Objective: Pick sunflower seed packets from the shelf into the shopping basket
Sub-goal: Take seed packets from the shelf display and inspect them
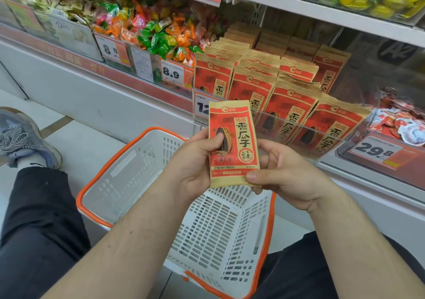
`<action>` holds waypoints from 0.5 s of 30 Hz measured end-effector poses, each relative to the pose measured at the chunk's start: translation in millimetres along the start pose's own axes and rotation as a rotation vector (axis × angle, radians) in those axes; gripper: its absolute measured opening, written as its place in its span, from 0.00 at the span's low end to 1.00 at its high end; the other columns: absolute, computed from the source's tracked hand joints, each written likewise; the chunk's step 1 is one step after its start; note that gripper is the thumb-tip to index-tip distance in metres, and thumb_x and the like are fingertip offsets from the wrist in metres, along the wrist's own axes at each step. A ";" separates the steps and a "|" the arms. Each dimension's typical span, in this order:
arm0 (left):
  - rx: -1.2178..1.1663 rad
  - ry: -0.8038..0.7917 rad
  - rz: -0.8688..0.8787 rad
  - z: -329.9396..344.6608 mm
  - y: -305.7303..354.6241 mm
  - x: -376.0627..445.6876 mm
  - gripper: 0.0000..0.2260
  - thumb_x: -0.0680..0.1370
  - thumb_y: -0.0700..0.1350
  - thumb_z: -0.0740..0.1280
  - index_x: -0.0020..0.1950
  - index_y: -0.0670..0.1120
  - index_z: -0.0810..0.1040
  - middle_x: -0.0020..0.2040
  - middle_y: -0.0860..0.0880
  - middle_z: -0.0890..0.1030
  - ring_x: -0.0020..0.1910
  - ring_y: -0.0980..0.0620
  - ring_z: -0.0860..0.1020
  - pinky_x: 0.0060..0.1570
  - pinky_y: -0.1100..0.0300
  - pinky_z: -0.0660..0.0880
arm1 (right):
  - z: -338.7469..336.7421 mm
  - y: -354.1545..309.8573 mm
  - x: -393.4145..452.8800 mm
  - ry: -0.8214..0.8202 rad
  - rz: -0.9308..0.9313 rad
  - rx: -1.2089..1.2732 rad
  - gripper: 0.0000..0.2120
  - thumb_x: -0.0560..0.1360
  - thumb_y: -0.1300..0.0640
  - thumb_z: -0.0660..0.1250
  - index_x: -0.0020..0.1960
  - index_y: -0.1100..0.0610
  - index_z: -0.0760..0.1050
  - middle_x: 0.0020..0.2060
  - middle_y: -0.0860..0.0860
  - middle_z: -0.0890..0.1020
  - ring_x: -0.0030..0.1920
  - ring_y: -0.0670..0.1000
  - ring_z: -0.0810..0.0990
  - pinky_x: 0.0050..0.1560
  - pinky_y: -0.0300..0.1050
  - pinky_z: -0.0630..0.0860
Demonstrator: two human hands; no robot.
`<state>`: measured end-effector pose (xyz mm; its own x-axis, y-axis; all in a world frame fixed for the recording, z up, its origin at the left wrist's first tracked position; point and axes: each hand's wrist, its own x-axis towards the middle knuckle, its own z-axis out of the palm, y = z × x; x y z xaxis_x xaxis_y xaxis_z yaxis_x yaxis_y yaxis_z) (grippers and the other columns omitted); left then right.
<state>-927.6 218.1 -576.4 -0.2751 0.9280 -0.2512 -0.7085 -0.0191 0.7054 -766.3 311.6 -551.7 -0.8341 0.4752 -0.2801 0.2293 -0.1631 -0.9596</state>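
Both hands on one seed packet [233,143]: left hand [197,163] grips its left edge, thumb across the front; right hand [282,174] pinches the bottom-right corner. Packet upright, above the basket [128,174], which sits on the floor, white with orange rim. More packets [282,91] stand in rows on the shelf [326,11] behind. Candy bin [149,29] to the left.

Your held packet [233,144] covers part of the price tag [202,107] at frame centre — only "12" shows; your basket [128,174] is cut off at the bottom edge.
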 end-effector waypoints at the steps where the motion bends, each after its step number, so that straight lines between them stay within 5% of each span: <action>1: -0.001 -0.001 0.006 -0.5 0.0 -0.4 0.15 0.81 0.39 0.61 0.68 0.41 0.76 0.56 0.37 0.82 0.52 0.38 0.82 0.52 0.40 0.80 | -0.3 0.8 0.2 -0.022 -0.009 0.011 0.33 0.66 0.69 0.72 0.69 0.57 0.70 0.48 0.63 0.84 0.40 0.54 0.83 0.36 0.43 0.77; 7: 0.036 -0.056 0.135 -1.6 2.1 -3.4 0.22 0.74 0.39 0.65 0.69 0.41 0.74 0.54 0.39 0.83 0.47 0.42 0.83 0.48 0.47 0.81 | -2.6 3.1 -1.3 -0.108 -0.065 -0.066 0.42 0.65 0.74 0.70 0.75 0.52 0.64 0.57 0.66 0.81 0.57 0.67 0.81 0.54 0.55 0.80; 12: 0.048 -0.079 0.172 -2.8 2.1 -4.0 0.21 0.75 0.38 0.66 0.68 0.42 0.75 0.55 0.40 0.83 0.47 0.44 0.84 0.47 0.49 0.82 | 0.7 0.0 -4.3 -0.065 -0.050 -0.119 0.43 0.66 0.76 0.70 0.75 0.51 0.63 0.55 0.65 0.83 0.55 0.66 0.82 0.53 0.56 0.81; 15: 0.288 0.072 0.237 -8.7 -6.1 3.1 0.17 0.79 0.35 0.66 0.67 0.45 0.76 0.57 0.45 0.84 0.51 0.46 0.83 0.47 0.52 0.82 | 6.6 3.0 -0.2 0.078 -0.037 -0.323 0.44 0.67 0.77 0.72 0.74 0.47 0.63 0.48 0.63 0.84 0.47 0.60 0.85 0.50 0.58 0.82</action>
<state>-929.8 217.8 -587.2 -0.4615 0.8818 -0.0970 -0.4108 -0.1155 0.9044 -768.8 305.2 -554.3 -0.8070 0.5422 -0.2340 0.3570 0.1324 -0.9247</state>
